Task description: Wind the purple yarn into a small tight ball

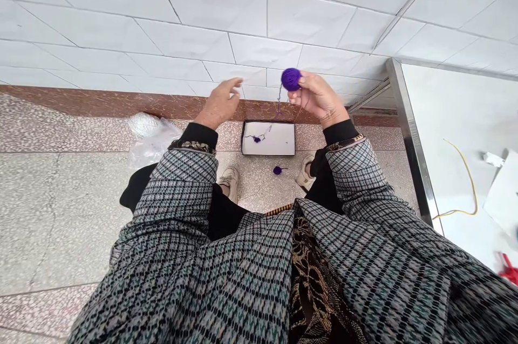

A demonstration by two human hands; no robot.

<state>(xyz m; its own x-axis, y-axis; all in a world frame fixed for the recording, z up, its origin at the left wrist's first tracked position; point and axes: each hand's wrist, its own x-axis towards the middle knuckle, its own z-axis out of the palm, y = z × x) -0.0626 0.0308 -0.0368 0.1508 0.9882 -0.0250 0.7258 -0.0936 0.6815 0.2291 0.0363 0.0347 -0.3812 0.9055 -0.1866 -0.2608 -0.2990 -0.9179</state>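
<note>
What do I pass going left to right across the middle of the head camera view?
Clear plastic bag → left hand → white box → purple yarn ball → right hand → steel counter edge → yellow cable

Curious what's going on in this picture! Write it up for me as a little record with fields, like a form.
Left hand: raised, open, holding nothing
Right hand: raised, gripping a ball of purple yarn
Yarn strand: hangs down from the ball toward the box
Open shallow box: white inside, on the floor, with a small purple yarn tuft in it
Floor: speckled stone, with a small purple yarn bundle and a plastic bag
Wall: white tiles
</note>
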